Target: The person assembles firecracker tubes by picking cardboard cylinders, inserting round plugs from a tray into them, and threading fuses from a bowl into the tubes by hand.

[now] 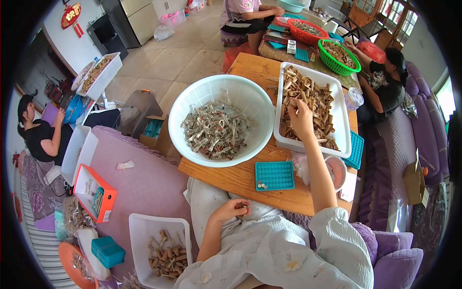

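The right hand (301, 118) dips among brown tubular pieces (317, 98), thumb and fingers bent nearly together, though I cannot tell whether a piece sits between them; the left hand (230, 210) curls closed around a small brownish piece (244, 206), nearer the person than the teal tray (274, 169) and to its left; the brown tubular pieces fill a white tub (340, 120) beyond the teal tray and to its right, directly under the right fingers and well apart from the left hand; their long axes point many ways, none singled out; the white basin (261, 130) of shiny bits lies beyond the teal tray, to its left; small round pieces (261, 185) sit in the tray's near left corner
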The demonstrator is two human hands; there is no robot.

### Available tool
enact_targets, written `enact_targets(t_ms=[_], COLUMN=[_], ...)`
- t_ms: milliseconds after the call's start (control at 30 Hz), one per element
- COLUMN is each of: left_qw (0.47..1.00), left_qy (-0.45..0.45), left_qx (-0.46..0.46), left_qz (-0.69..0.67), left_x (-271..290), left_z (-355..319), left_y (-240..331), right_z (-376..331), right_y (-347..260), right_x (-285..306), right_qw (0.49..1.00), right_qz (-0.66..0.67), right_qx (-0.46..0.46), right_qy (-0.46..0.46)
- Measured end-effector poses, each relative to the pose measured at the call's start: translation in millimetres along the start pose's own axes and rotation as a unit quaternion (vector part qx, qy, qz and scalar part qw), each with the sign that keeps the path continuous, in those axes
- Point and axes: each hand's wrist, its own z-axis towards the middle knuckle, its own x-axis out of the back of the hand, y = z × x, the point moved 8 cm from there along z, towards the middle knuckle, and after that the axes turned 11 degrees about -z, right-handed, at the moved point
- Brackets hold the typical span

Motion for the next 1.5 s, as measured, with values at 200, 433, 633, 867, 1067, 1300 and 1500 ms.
enact_targets(t_ms=[200, 433, 633, 867, 1067, 1300, 1500], left_qw=[0.999, 0.998, 0.987, 0.944, 0.907, 0.873, 0.851], left_qy=[0.05, 0.06, 0.073, 0.115, 0.094, 0.031, 0.027], left_qx=[0.0, 0.008, -0.077, -0.226, -0.309, -0.412, -0.465], left_qz=[0.004, -0.032, -0.118, -0.21, -0.271, -0.258, -0.243], left_x=[11, 14, 0, -25, -44, -81, -97], left_z=[5, 5, -13, -40, -40, -46, -57], left_y=[2, 0, 27, 76, 123, 186, 201], right_z=[-8, -8, -7, -8, -28, -48, -73], right_y=[26, 25, 14, 45, 50, -28, -98], right_x=[9, 15, 15, 22, 18, 57, 72], right_qw=[0.98, 0.974, 0.991, 0.981, 0.962, 0.922, 0.88], right_qz=[0.073, 0.074, 0.047, 0.033, 0.13, 0.292, 0.422], right_qx=[-0.187, -0.214, -0.111, -0.183, -0.237, -0.254, -0.22], right_qy=[-0.002, 0.024, 0.051, 0.061, 0.032, 0.027, -0.016])
